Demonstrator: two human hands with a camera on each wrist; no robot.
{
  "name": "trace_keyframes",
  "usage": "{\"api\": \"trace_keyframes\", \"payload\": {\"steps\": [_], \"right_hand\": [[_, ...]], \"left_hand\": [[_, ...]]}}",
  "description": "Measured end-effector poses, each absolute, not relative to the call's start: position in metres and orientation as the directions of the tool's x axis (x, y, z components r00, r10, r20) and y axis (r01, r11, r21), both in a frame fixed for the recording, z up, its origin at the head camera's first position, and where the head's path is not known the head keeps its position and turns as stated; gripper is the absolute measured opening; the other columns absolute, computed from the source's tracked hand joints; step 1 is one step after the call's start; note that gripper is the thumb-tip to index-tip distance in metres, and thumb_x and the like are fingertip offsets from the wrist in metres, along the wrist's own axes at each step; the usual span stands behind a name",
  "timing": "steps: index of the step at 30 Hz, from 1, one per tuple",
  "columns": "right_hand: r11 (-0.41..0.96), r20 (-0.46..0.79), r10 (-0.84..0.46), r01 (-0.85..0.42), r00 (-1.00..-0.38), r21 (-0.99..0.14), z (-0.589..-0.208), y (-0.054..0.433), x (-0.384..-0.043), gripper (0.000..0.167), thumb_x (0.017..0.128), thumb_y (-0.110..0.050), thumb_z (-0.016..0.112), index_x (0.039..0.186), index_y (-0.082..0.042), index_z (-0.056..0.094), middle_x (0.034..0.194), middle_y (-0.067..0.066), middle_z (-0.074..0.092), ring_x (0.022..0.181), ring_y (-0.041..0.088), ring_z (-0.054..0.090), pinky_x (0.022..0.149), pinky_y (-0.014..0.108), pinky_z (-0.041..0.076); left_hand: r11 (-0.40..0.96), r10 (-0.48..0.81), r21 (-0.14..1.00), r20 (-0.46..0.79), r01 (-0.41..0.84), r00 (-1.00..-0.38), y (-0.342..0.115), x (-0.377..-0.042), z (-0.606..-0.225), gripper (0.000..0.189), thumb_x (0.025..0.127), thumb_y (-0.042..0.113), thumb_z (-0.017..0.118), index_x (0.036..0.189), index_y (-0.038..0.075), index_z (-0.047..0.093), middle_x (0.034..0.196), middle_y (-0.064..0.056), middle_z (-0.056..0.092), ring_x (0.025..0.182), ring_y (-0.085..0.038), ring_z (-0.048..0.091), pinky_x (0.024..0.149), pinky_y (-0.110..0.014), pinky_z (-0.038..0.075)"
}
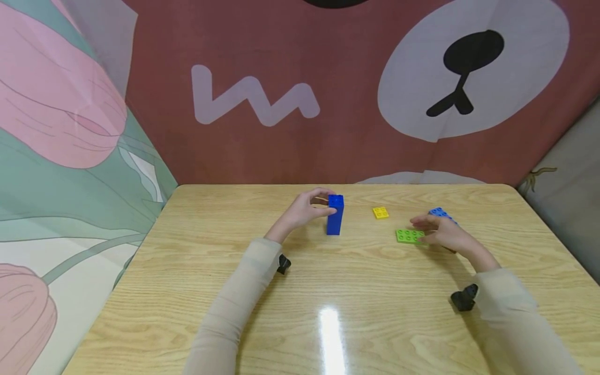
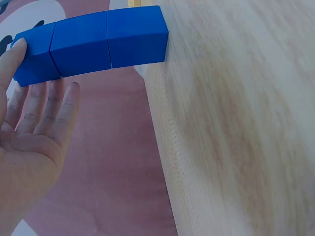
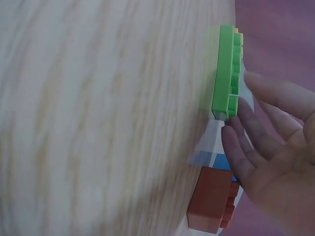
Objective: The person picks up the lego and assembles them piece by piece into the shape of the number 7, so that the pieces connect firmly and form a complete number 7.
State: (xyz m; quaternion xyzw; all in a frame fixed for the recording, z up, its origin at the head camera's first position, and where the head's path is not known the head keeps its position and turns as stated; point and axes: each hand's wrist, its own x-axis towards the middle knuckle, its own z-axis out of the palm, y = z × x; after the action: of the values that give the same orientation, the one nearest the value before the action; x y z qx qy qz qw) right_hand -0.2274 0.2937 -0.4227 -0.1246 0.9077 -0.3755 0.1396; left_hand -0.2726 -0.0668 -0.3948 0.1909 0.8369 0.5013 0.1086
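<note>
A tower of three stacked blue toy bricks stands upright on the table. My left hand pinches its top brick between thumb and fingers; in the left wrist view, the tower shows its seams. My right hand hovers at the right end of a flat green brick, fingers loosely bent. In the right wrist view, thumb and fingers are beside the studded green brick without gripping it; whether a fingertip touches it I cannot tell. A reddish-brown brick lies below that hand, mostly hidden in the head view.
A small yellow brick lies between the tower and the green brick. Behind the right hand is a flat blue brick, partly covered. A printed cloth hangs at the back edge of the wooden table.
</note>
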Motion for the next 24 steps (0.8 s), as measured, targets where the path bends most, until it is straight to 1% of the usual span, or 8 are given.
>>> {"api": "trace_keyframes", "payload": {"steps": [3, 6, 14, 20, 24], "right_hand": [[0.706, -0.172, -0.345, -0.134, -0.923, -0.695, -0.424, 0.294, -0.229, 0.059, 0.084, -0.006, 0.070, 0.134, 0.009, 0.045, 0.134, 0.034, 0.048, 0.124, 0.050, 0.045, 0.099, 0.056, 0.045], [0.725, -0.173, -0.356, -0.154, -0.918, -0.672, -0.426, 0.294, -0.230, 0.059, 0.081, -0.004, 0.072, 0.132, 0.011, 0.046, 0.131, 0.035, 0.049, 0.121, 0.051, 0.046, 0.098, 0.057, 0.044], [0.784, -0.147, -0.343, -0.197, -0.928, -0.588, -0.428, 0.287, -0.233, 0.050, 0.078, 0.003, 0.069, 0.125, 0.013, 0.053, 0.123, 0.034, 0.055, 0.112, 0.047, 0.052, 0.091, 0.056, 0.047], [0.810, -0.156, -0.317, -0.181, -0.935, -0.558, -0.425, 0.284, -0.234, 0.047, 0.079, -0.003, 0.071, 0.122, 0.012, 0.056, 0.119, 0.033, 0.057, 0.105, 0.043, 0.055, 0.087, 0.053, 0.049], [0.800, -0.145, -0.312, -0.177, -0.939, -0.573, -0.422, 0.282, -0.233, 0.048, 0.081, -0.004, 0.070, 0.124, 0.011, 0.055, 0.121, 0.034, 0.055, 0.108, 0.046, 0.054, 0.088, 0.054, 0.049]], "left_hand": [[0.429, 0.426, 0.878, 0.009, 0.211, -0.905, -0.067, -0.273, -0.395, 0.045, 0.088, 0.025, 0.070, 0.130, 0.016, 0.056, 0.128, -0.007, 0.060, 0.121, -0.024, 0.057, 0.100, -0.039, 0.050], [0.434, 0.423, 0.877, 0.004, 0.206, -0.906, -0.067, -0.272, -0.395, 0.046, 0.088, 0.026, 0.070, 0.131, 0.016, 0.056, 0.128, -0.007, 0.060, 0.121, -0.024, 0.057, 0.100, -0.039, 0.050], [0.431, 0.429, 0.879, 0.000, 0.204, -0.904, -0.067, -0.272, -0.395, 0.048, 0.087, 0.028, 0.070, 0.132, 0.017, 0.055, 0.129, -0.006, 0.060, 0.122, -0.024, 0.056, 0.100, -0.038, 0.050], [0.434, 0.424, 0.880, -0.008, 0.195, -0.906, -0.067, -0.272, -0.395, 0.048, 0.088, 0.028, 0.070, 0.132, 0.017, 0.055, 0.130, -0.006, 0.059, 0.123, -0.024, 0.056, 0.101, -0.039, 0.050], [0.439, 0.424, 0.877, -0.009, 0.197, -0.906, -0.068, -0.274, -0.396, 0.048, 0.087, 0.029, 0.070, 0.132, 0.018, 0.055, 0.129, -0.006, 0.060, 0.123, -0.024, 0.056, 0.101, -0.039, 0.049]]}}
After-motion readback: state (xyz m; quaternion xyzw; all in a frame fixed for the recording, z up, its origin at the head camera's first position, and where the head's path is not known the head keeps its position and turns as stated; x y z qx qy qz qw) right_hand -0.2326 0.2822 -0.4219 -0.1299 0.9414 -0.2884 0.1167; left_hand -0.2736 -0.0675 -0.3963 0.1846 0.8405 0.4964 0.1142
